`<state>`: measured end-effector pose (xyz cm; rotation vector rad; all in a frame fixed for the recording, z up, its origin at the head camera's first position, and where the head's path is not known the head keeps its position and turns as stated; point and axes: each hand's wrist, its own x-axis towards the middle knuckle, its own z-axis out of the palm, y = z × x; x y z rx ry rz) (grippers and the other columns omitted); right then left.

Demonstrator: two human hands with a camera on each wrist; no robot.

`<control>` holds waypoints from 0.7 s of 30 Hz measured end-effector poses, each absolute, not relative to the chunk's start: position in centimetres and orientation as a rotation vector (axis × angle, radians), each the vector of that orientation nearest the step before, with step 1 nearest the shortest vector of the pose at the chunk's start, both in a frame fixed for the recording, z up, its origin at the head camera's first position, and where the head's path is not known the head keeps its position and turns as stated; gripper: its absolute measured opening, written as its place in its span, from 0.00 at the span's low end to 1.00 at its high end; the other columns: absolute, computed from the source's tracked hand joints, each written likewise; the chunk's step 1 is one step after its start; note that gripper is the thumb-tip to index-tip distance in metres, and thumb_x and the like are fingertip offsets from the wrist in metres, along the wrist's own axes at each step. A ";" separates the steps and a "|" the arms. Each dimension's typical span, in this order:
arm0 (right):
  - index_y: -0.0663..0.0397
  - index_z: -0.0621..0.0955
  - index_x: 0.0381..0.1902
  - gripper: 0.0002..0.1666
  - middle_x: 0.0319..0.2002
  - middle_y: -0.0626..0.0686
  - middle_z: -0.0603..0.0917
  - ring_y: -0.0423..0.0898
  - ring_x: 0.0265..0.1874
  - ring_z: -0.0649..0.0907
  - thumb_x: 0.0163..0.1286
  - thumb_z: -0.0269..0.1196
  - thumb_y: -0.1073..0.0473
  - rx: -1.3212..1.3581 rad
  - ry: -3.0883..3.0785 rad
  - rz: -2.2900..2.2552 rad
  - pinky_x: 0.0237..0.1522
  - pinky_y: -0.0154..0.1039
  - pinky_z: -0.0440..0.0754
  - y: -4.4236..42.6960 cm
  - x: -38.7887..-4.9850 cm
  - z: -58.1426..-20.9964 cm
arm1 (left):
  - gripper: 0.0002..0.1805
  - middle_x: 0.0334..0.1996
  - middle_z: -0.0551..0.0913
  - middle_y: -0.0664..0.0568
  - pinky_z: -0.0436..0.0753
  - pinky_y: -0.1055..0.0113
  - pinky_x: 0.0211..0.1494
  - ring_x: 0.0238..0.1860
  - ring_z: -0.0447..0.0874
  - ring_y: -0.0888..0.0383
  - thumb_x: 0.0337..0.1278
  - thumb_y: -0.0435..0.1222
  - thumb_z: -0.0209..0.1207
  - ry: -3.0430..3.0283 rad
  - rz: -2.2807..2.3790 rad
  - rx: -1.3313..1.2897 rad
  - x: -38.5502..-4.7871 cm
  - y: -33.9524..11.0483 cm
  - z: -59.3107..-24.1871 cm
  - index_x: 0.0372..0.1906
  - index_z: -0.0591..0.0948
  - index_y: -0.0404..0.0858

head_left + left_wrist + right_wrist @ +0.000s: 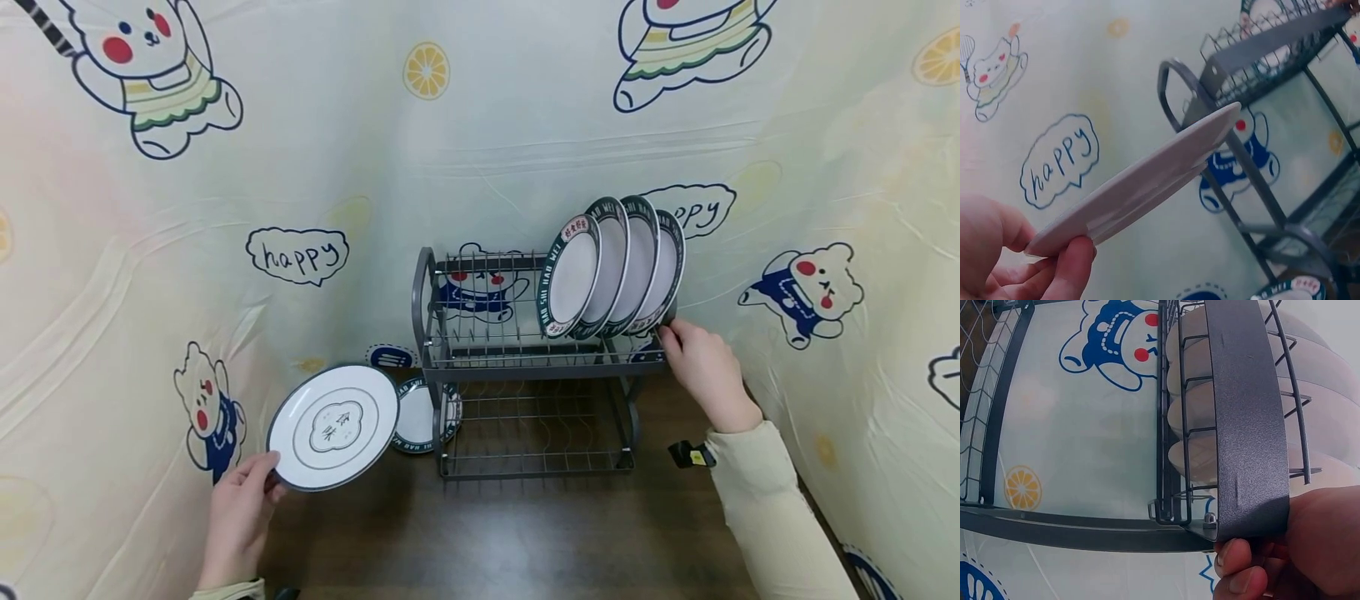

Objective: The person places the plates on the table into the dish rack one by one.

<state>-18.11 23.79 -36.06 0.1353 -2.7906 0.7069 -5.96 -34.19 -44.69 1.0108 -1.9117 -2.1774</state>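
Observation:
My left hand (242, 521) pinches the rim of a white plate (333, 429) between thumb and fingers, left of a dark grey two-tier dish rack (525, 372). The plate is tilted in the air, and a ring and a cloud-shaped mark show on its upward face. In the left wrist view the plate (1141, 181) appears nearly edge-on. My right hand (705, 371) grips the right end of the rack's upper tier; in the right wrist view its fingers (1241, 581) curl under the flat metal bar (1250, 425). Several green-rimmed plates (573, 279) stand upright at the upper tier's right side.
Another green-rimmed plate (412, 417) is low behind the rack's left leg, partly hidden. The rack's lower wire tier (536, 425) holds no plates. A brown tabletop (517, 533) lies in front, and a patterned cloth (480, 150) rises behind and at both sides.

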 end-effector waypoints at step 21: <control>0.57 0.73 0.26 0.21 0.18 0.52 0.69 0.50 0.18 0.70 0.83 0.51 0.58 0.126 -2.781 0.741 0.20 0.42 0.65 23.7 -18.0 -36.0 | 0.15 0.27 0.84 0.57 0.78 0.75 0.27 0.25 0.76 0.65 0.77 0.37 0.58 -1.706 -2.357 0.652 -4.7 -32.9 -41.4 0.32 0.89 0.46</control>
